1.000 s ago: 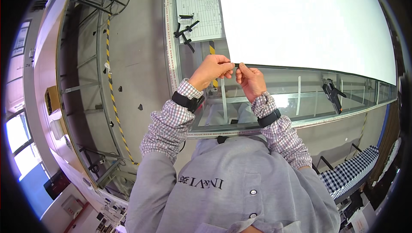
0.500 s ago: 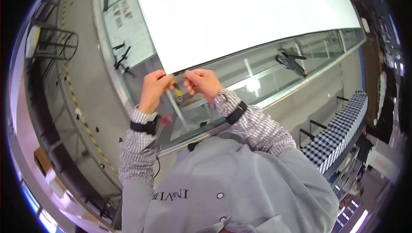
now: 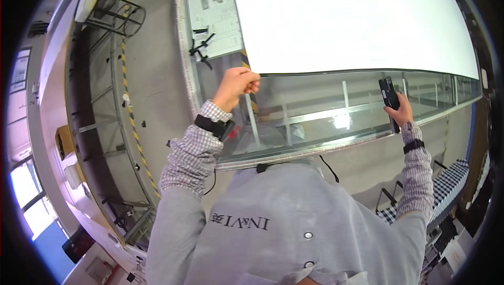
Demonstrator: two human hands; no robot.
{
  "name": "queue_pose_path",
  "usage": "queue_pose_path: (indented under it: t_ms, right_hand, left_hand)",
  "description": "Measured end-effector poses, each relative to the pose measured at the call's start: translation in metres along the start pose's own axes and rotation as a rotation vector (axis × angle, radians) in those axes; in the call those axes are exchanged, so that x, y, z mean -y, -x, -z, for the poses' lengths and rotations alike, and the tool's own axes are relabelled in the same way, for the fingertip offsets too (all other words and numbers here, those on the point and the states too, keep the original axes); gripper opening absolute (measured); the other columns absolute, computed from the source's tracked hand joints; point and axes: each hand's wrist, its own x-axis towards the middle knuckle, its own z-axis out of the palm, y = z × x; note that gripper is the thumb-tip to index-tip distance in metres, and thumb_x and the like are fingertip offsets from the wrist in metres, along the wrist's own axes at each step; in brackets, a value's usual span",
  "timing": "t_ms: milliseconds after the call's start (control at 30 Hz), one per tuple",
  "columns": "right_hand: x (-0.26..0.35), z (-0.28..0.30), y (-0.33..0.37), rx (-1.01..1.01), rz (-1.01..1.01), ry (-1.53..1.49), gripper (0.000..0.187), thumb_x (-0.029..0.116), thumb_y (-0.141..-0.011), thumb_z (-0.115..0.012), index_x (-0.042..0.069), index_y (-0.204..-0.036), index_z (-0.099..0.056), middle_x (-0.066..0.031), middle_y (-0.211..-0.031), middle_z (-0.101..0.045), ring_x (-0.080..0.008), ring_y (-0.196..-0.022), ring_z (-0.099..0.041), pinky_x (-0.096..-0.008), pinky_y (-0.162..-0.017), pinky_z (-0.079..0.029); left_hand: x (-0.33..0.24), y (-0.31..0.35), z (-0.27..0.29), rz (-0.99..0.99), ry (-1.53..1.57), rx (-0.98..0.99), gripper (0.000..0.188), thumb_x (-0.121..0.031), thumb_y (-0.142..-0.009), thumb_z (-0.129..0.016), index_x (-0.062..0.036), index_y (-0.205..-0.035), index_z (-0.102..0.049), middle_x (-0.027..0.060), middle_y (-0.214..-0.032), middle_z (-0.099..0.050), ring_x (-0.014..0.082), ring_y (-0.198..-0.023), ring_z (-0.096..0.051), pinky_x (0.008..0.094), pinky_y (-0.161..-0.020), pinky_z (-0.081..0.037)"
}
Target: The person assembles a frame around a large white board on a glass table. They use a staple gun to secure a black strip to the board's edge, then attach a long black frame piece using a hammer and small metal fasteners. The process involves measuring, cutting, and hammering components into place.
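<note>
Right hand [image 3: 401, 112] now outstretched, fingers around black clamp [image 3: 389, 96]; left hand [image 3: 237, 84] pinching white sheet [image 3: 346, 22] edge.

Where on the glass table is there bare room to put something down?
The glass top is bare between the left hand and the right hand, below the white sheet's edge. It is crowded near the printed sheet, where black clamps lie.

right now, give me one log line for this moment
left hand: pinching white sheet edge | right hand: gripping black clamp | surface: glass table | spare clamps: far left
</note>
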Motion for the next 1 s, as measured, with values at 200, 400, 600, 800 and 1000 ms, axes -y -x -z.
queue_pose_path:
  t_ms: [200,400,600,800,1000]
  right_hand:
    - [0.15,-0.013,0.041,0.625,-0.317,-1.648,0.038,0.016,-0.066,-0.062,-0.002,-0.098,-0.055,-0.0129,-0.088,-0.059,-0.0223,-0.085,-0.057,-0.0318,-0.074,-0.046]
    - [0.25,-0.085,0.055,0.75,-0.275,-1.314,0.029,0.0,-0.065,-0.062,-0.001,-0.093,-0.055,-0.0077,-0.085,-0.06,-0.0184,-0.083,-0.057,-0.0297,-0.073,-0.045]
    - [0.303,-0.13,0.047,0.582,-0.375,-1.179,0.022,-0.004,-0.065,-0.061,0.0,-0.086,-0.055,-0.0065,-0.079,-0.059,-0.0146,-0.075,-0.055,-0.0279,-0.069,-0.044]
    - [0.321,-0.133,0.044,0.444,-0.339,-1.172,0.027,-0.003,-0.064,-0.063,0.001,-0.087,-0.05,-0.0055,-0.081,-0.057,-0.0138,-0.074,-0.055,-0.0275,-0.067,-0.045]
    - [0.323,-0.136,0.039,0.365,-0.288,-1.076,0.03,0.0,-0.058,-0.066,0.002,-0.082,-0.048,-0.0031,-0.07,-0.054,-0.0114,-0.061,-0.052,-0.0254,-0.056,-0.044]
  left_hand:
    - [0.005,-0.002,0.002,-0.017,0.078,-0.012,0.01,-0.01,-0.072,-0.057,-0.0015,-0.067,-0.055,0.0044,-0.061,-0.056,0.0104,-0.051,-0.055,0.0194,-0.044,-0.039]
    - [0.006,-0.002,-0.002,0.002,0.093,-0.001,0.01,-0.012,-0.073,-0.057,-0.0037,-0.068,-0.054,0.0021,-0.063,-0.055,0.0082,-0.053,-0.053,0.0185,-0.047,-0.038]
    - [0.011,-0.006,0.002,-0.005,0.145,0.05,0.01,-0.01,-0.073,-0.057,-0.0029,-0.067,-0.053,0.0027,-0.062,-0.054,0.0086,-0.051,-0.053,0.0188,-0.044,-0.037]
    - [0.014,-0.009,0.002,-0.011,0.174,0.058,0.01,-0.009,-0.072,-0.057,-0.0019,-0.066,-0.054,0.0033,-0.059,-0.054,0.0088,-0.05,-0.052,0.0191,-0.043,-0.037]
    - [0.015,-0.008,0.003,-0.032,0.157,0.039,0.009,-0.008,-0.071,-0.056,-0.001,-0.066,-0.054,0.0037,-0.059,-0.054,0.0088,-0.049,-0.052,0.0197,-0.044,-0.037]
